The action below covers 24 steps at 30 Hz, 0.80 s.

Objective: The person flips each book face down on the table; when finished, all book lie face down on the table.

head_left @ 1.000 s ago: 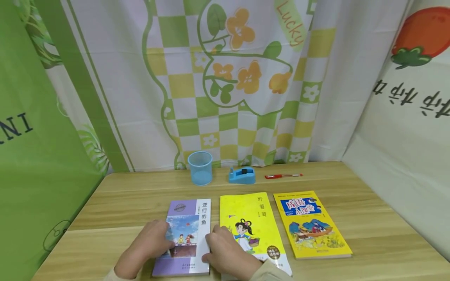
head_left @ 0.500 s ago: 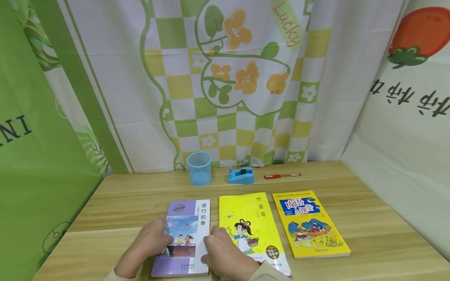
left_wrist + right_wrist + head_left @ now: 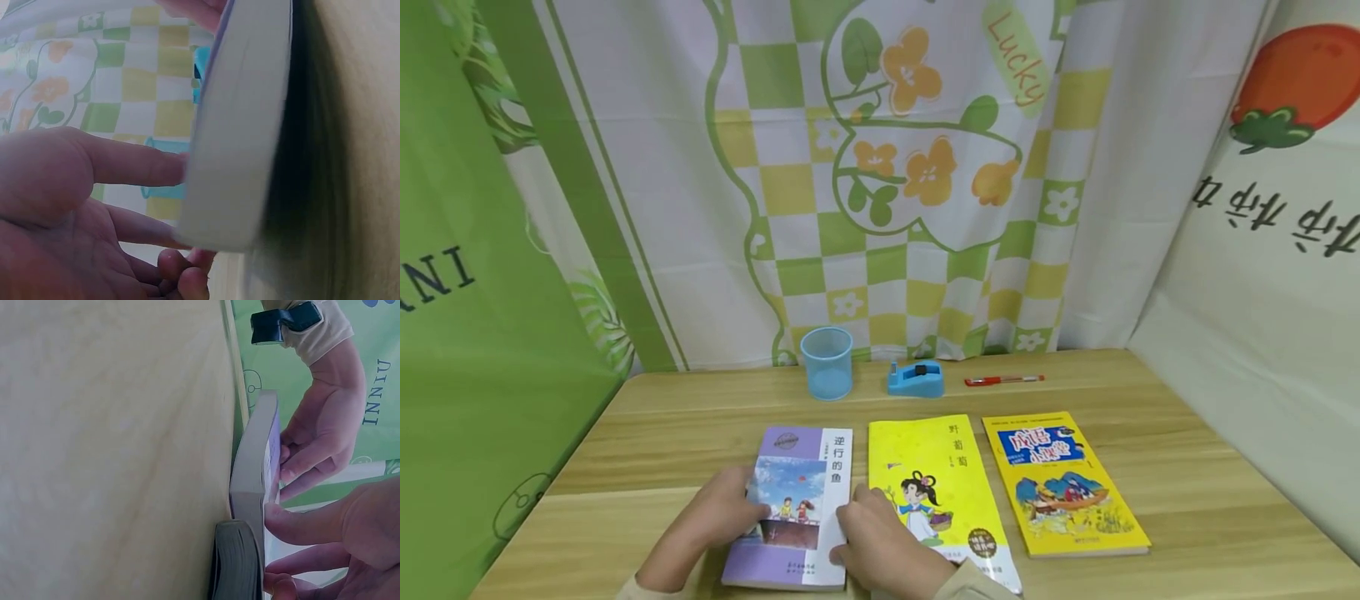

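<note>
A purple and white paperback book [image 3: 793, 467], with two children on its cover, lies flat at the front of the table. My left hand [image 3: 722, 504] grips its left edge, thumb over the cover. My right hand [image 3: 883, 537] holds its right edge, thumb by the white strip, and covers part of a bright yellow book [image 3: 917, 450]. In the left wrist view, the purple book's page block [image 3: 237, 125] shows with dark shadow below. Both hands touch the purple book [image 3: 253, 456] in the right wrist view, where the yellow book's pages [image 3: 237, 562] appear close beside it.
A yellow and blue book [image 3: 1063, 483] lies at the right. Along the back stand a blue mesh pen cup [image 3: 827, 367] and a blue tape dispenser [image 3: 916, 380], with a red pen [image 3: 1003, 380] beside them. A patterned curtain [image 3: 895, 275] hangs behind the wooden table [image 3: 625, 450].
The purple book has turned very slightly clockwise, its far end shifting a little right. Both hands keep to its long edges; the other things stay in place.
</note>
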Motion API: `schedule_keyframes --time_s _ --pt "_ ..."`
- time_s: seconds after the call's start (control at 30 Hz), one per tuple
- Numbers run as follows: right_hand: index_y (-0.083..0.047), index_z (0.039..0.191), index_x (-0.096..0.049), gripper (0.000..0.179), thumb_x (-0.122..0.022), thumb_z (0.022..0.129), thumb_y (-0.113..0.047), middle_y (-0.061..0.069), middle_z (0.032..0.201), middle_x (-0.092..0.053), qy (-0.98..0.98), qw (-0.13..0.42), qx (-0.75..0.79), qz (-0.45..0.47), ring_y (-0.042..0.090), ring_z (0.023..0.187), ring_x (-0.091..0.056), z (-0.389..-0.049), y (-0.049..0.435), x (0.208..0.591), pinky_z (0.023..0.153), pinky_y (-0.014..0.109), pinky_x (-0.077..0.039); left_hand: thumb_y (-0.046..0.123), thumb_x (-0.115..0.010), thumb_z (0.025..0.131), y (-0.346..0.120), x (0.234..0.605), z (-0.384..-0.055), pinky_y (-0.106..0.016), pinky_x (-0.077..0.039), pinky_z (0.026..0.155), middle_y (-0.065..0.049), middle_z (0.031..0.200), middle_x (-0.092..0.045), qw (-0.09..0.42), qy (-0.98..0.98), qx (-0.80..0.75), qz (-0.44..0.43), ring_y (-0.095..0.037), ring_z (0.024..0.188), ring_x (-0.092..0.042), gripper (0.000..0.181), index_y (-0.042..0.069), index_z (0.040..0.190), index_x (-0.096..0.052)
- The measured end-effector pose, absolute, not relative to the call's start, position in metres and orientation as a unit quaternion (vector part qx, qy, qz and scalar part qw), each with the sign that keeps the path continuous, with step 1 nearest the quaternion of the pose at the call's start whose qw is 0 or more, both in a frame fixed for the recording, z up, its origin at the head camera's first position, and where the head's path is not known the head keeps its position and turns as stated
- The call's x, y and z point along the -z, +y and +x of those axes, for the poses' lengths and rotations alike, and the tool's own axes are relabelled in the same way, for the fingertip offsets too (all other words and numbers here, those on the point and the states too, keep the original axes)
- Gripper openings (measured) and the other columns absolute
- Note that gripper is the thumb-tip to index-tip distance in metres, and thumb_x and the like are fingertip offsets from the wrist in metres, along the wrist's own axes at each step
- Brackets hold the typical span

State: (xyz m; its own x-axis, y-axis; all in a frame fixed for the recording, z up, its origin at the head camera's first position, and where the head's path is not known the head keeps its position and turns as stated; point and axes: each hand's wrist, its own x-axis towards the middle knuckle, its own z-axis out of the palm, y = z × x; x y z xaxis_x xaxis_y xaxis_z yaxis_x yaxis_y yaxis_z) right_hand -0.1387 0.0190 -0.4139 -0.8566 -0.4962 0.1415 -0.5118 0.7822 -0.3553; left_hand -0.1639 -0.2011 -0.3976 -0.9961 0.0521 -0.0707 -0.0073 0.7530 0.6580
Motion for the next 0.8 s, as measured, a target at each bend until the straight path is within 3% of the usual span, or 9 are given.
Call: schedule_keyframes --time_s 0.3,0.53,0.8 --pt "-0.007 0.081 -0.073 0.021 -0.084 0.077 -0.025 -0.002 0.078 -0.049 -0.946 0.012 -0.203 0.254 0.012 0.073 -0.041 -0.138 0.018 0.413 0.066 0.022 -0.035 -0.001 -0.075 0.073 -0.202 0.391 -0.165 -0.033 -0.054 0.063 -0.012 0.087 -0.071 0.021 0.923 -0.384 0.029 -0.02 0.074 -0.063 0.058 -0.013 0.128 -0.06" --pt "-0.01 0.079 -0.073 0.019 -0.084 0.079 -0.026 -0.005 0.076 -0.047 -0.941 0.008 -0.21 0.266 0.009 0.072 -0.039 -0.139 0.017 0.414 0.064 0.019 -0.033 0.004 -0.078 0.076 -0.208 0.384 -0.166 -0.034 -0.056 0.069 -0.018 0.097 -0.071 0.018 0.926 -0.375 0.029 -0.022 0.083 -0.065 0.07 -0.019 0.135 -0.049" --pt "-0.013 0.073 -0.071 0.02 -0.085 0.079 -0.026 -0.008 0.071 -0.044 -0.934 0.006 -0.232 0.27 0.007 0.068 -0.037 -0.141 0.019 0.414 0.061 0.017 -0.031 0.005 -0.078 0.076 -0.207 0.373 -0.162 -0.035 -0.057 0.072 -0.027 0.108 -0.07 0.012 0.925 -0.376 0.043 -0.028 0.091 -0.067 0.07 -0.02 0.135 -0.049"
